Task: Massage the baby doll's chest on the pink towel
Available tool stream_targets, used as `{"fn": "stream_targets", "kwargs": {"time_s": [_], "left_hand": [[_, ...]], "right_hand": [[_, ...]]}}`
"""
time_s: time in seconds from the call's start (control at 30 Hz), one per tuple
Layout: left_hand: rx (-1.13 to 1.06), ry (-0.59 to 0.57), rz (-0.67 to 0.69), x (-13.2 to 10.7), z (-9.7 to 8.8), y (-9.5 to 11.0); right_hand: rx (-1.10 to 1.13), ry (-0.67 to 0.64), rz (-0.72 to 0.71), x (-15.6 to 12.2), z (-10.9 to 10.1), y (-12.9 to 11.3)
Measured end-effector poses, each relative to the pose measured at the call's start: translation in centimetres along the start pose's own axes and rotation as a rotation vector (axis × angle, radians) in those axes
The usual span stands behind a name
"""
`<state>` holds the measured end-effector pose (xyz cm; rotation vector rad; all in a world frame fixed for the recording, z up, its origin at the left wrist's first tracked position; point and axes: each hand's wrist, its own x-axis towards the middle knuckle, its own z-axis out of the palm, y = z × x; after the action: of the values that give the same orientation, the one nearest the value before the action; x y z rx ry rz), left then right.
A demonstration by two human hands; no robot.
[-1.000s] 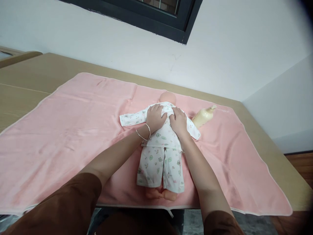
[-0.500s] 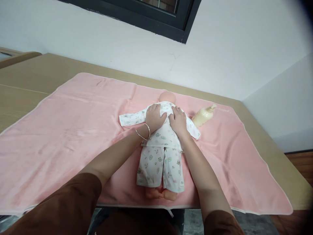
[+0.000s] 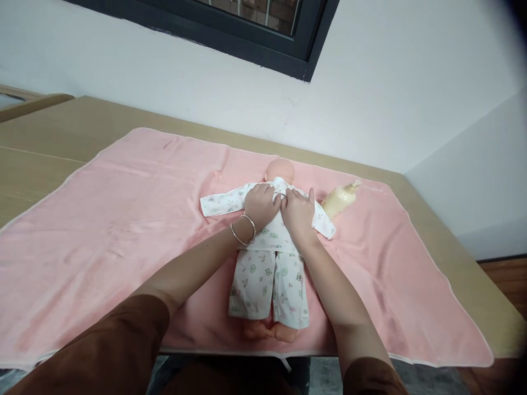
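Note:
A baby doll [image 3: 280,170] lies stretched out on a pink blanket [image 3: 135,219], head away from me and feet at the near edge. It wears a white patterned shirt [image 3: 269,236] and matching trousers [image 3: 252,285]; one sleeve reaches out to each side. My left hand [image 3: 261,203], with a bangle at the wrist, rests on the upper shirt, fingers curled into the cloth. Close beside it, my right hand [image 3: 298,211] pinches the shirt near its middle, one finger raised. The cloth bunches between the two hands. My fingertips are partly hidden.
A pale yellow bottle [image 3: 340,198] lies on its side on the blanket, just beyond the right sleeve. Under the blanket is a wooden table [image 3: 465,258]. Behind it rises a white wall [image 3: 370,109] with a dark window frame [image 3: 284,60].
My hands have drawn together at the upper shirt, and the fingers have gone from lying flat to gripping cloth. The shirt now bunches between them. The view has tilted slightly.

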<state>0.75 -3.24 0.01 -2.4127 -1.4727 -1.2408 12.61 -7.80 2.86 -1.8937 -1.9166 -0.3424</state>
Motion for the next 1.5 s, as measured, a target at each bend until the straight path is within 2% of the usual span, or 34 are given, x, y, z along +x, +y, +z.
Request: {"fn": "stream_targets", "kwargs": {"time_s": [0.13,0.3,0.37,0.43,0.6,0.73,0.83,1.0,1.07,1.5], "left_hand": [[0.014,-0.009,-0.038,-0.1,0.1,0.0],[-0.054,-0.037,-0.047,0.3,1.2,-1.0],[-0.066,-0.039,-0.03,0.4,1.3,-1.2],[-0.078,-0.025,0.008,0.4,1.2,-1.2],[-0.106,0.059,0.062,0.1,0.5,-0.9],[-0.1,0.083,0.017,-0.2,0.4,-0.7],[-0.082,0.05,-0.031,0.0,0.5,-0.8],[-0.09,-0.074,-0.079,0.6,1.1,-1.2],[-0.095,-0.102,-0.086,0.7,1.2,-1.4],[-0.142,-0.075,-0.079,0.6,1.9,-1.9]], "right_hand": [[-0.037,-0.014,0.039,-0.2,0.0,-0.6],[0.168,-0.195,0.057,1.1,0.8,1.2],[0.202,-0.22,0.039,1.4,1.0,1.8],[0.195,-0.173,0.026,1.4,1.0,1.9],[0.068,0.052,-0.014,0.4,0.9,0.8],[0.042,0.078,0.064,0.2,0.8,0.3],[0.11,0.03,0.088,0.5,0.8,0.6],[0.205,-0.139,0.096,1.0,1.0,1.4],[0.21,-0.157,0.102,1.1,1.1,1.5],[0.182,-0.204,0.107,1.2,1.7,1.9]]}}
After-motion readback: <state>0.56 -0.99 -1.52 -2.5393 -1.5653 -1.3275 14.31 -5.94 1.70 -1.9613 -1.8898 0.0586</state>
